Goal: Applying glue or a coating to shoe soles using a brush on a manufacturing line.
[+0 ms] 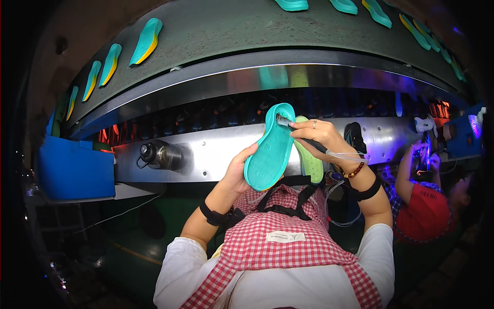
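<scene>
My left hand (235,172) grips a teal shoe sole (271,154) by its wider lower end, with the hollow inner side turned up. Between the fingers of my right hand (323,136) is a brush (284,122); its tip rests inside the narrow far end of the sole, where a dark patch shows. The brush's dark handle runs back under my palm, and a clear tube passes by my wrist. Just beneath my right hand, partly hidden by it and the teal sole, lies a light green sole (312,166).
A metal ledge (221,150) crosses in front of me, bearing a dark bottle (167,156) at left and a black object (354,135) at right. Beyond it, a belt (221,36) carries several teal-and-yellow soles. A blue box (77,170) stands left; another person (424,211) works right.
</scene>
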Available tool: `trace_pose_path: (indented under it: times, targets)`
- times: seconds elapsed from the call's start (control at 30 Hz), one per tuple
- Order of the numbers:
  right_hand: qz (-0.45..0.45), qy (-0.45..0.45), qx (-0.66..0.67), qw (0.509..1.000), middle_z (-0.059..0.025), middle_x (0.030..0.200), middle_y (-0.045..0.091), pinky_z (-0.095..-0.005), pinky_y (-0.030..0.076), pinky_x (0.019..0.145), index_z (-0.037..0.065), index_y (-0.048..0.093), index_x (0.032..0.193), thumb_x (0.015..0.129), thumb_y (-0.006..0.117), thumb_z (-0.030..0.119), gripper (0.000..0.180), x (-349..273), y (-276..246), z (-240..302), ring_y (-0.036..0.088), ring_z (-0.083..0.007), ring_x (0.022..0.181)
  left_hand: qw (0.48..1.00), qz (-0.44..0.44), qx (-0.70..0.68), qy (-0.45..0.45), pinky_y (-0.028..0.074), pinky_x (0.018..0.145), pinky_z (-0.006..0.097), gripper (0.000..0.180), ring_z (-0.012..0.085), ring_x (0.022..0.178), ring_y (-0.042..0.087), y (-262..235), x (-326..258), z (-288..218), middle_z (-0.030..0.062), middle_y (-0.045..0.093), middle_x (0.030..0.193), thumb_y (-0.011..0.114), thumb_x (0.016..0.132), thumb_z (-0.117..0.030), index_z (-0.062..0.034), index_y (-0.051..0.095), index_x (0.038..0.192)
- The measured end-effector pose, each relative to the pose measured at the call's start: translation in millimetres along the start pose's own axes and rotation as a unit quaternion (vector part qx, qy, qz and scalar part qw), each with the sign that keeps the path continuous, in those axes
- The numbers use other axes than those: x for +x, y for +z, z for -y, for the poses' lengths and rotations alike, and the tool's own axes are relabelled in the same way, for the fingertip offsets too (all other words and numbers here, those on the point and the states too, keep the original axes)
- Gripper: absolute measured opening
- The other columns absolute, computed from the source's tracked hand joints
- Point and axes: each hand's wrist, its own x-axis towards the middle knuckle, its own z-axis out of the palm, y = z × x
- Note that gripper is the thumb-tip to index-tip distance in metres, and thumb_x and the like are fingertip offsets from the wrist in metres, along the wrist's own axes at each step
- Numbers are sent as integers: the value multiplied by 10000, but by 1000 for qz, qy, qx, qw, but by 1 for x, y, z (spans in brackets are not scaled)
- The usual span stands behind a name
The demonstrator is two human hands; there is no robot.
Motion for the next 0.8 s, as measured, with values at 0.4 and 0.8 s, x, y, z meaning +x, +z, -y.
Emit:
trace_pose_path:
  times: [0.4,0.8]
  targets:
    - [-46,17,8,999,-134,936,637,-307,501,697,38,633,852,658,664,-25,207,-12,3,10,630,-255,809,998,-4,61,-9,508,796,396,503,255,962,583,-8,3,1,181,514,1148,432,886,-312,-8,338,1276]
    - [-26,46,192,980,-149,930,637,-294,504,706,9,637,857,682,645,-33,180,-20,36,44,637,-247,812,998,49,1,-31,484,832,437,477,290,999,559,-24,13,-12,189,505,1159,370,899,-316,-6,359,1261]
